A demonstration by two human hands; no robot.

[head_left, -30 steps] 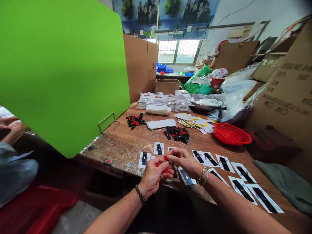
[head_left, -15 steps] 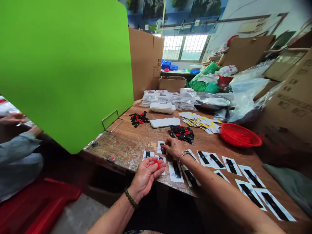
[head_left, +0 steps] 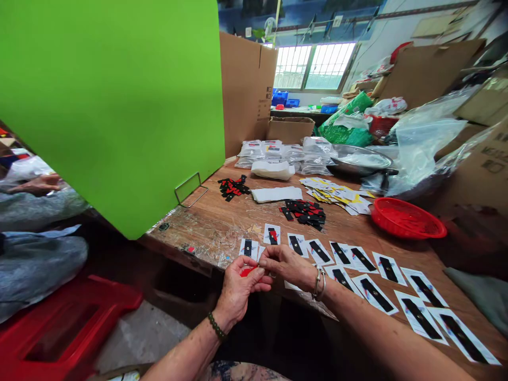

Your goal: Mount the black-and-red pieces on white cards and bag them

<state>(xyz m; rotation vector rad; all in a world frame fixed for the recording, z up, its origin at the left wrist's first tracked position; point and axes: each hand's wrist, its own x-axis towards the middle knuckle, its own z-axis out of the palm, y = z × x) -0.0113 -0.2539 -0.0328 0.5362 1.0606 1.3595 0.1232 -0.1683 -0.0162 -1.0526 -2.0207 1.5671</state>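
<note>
My left hand (head_left: 241,288) is half closed, palm up, around small red pieces (head_left: 246,272), their kind too small to tell. The fingers of my right hand (head_left: 282,263) are pinched together against my left fingertips; what lies between them is hidden. Just beyond, a white card (head_left: 272,227) bears a black strip with a red piece on it. Left of that, another card with a black strip (head_left: 248,247) lies by my left fingers. Several more white cards with black strips (head_left: 371,293) spread to the right, some partly covered by my right hand.
Piles of black and red strips (head_left: 305,212) lie behind the cards. Beyond are white paper stacks (head_left: 277,194), loose yellow-and-white cards (head_left: 337,194), bagged packs (head_left: 291,153) and a red basket (head_left: 408,218). A green board (head_left: 119,106) stands left, and another person's hand (head_left: 42,185) shows past it.
My right hand has left the upper card, where a red piece now shows on the black strip, and come back to my left fingers. The view has shifted slightly.
</note>
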